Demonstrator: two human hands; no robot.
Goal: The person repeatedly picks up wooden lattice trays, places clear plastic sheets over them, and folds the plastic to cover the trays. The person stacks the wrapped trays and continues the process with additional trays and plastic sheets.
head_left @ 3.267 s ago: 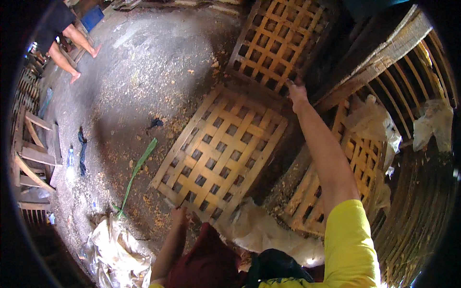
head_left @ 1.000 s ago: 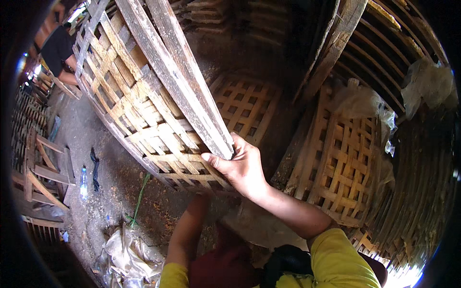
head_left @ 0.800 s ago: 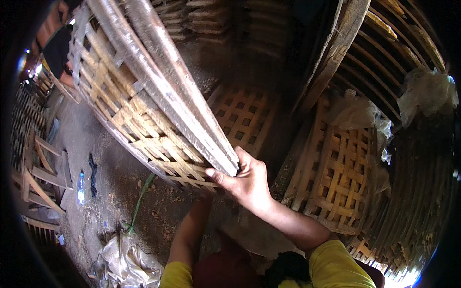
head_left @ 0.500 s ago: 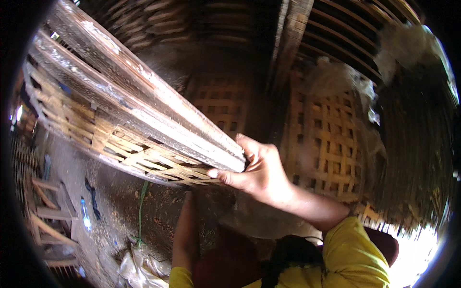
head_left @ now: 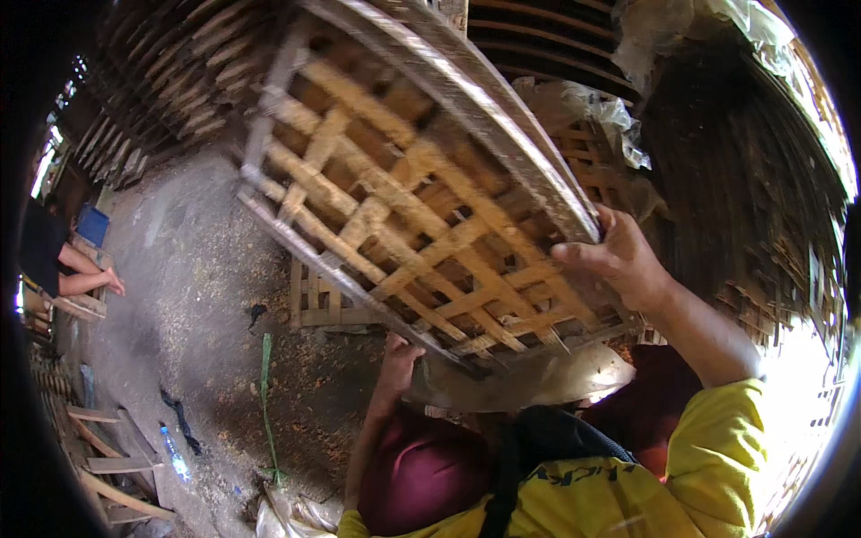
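Observation:
A wooden-framed tray with a woven bamboo-strip bottom (head_left: pixel 408 202) is tilted up in front of me, blurred by motion. My right hand (head_left: pixel 623 260) grips its right end, thumb on the lattice side and fingers over the frame's edge. Below the tray's lower rail, my left hand (head_left: pixel 397 363) is closed at that edge, its fingers partly hidden behind the frame. The upper rails look doubled, and I cannot tell whether a second frame lies against it.
Another lattice panel (head_left: pixel 323 300) lies behind the tray. Strip stacks (head_left: pixel 717 170) and plastic sheeting (head_left: pixel 619 117) stand right. A bottle (head_left: pixel 175 453), a green strap (head_left: pixel 266 403) and a wooden rack (head_left: pixel 108 462) are left on the dirt floor. Another person (head_left: pixel 67 260) sits far left.
The tray has swung so its woven face now shows broadly. My right hand has moved right and up, and my left hand now shows at the lower edge.

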